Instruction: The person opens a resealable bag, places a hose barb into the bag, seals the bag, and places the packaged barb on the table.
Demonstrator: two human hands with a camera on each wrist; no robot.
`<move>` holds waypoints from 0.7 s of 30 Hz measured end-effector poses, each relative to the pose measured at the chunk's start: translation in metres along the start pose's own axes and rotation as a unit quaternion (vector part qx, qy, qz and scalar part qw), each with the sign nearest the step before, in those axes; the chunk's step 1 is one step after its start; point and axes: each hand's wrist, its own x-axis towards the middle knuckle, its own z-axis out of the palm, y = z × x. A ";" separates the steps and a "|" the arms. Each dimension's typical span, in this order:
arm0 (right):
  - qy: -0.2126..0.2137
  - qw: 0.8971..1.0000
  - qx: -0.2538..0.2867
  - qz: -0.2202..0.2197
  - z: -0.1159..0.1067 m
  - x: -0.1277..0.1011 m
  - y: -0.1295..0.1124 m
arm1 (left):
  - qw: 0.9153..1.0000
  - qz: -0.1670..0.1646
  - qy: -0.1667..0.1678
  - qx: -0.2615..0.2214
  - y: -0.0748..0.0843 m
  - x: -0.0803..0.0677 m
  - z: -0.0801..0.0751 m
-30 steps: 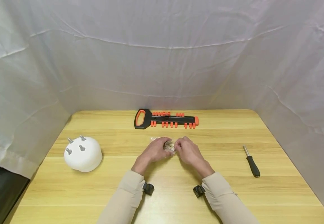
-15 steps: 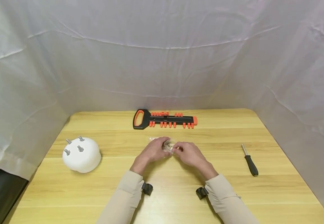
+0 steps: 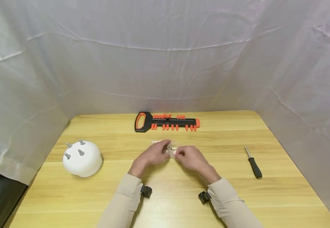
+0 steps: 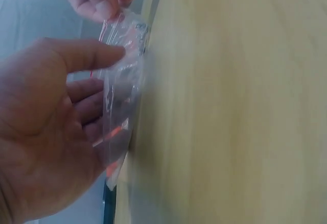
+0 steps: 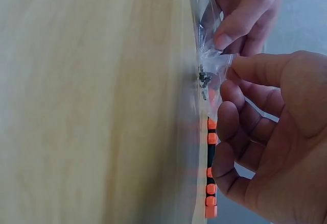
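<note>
clear bag [image 3: 172,148] of screws [image 5: 204,77], both hands pinching

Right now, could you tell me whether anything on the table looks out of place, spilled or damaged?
Nothing stands out. Both hands pinch a small clear bag of tiny metal parts; none lie loose. The white dome, orange-and-black rack and screwdriver lie apart, undisturbed.

The desk [image 3: 267,196] carries one small clear plastic bag [image 3: 172,148] near its middle, one black-and-orange socket rail [image 3: 166,122] along the far edge, one white dome [image 3: 81,158] with four metal pegs [image 3: 80,152] toward the left edge, and one black-handled driver [image 3: 253,163] toward the right edge. Two hands [image 3: 153,154] meet at the bag.
</note>
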 end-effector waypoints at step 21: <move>0.015 1.000 -0.001 0.001 -0.002 -0.005 0.002 | 0.990 -0.004 0.125 0.064 -0.023 0.002 -0.020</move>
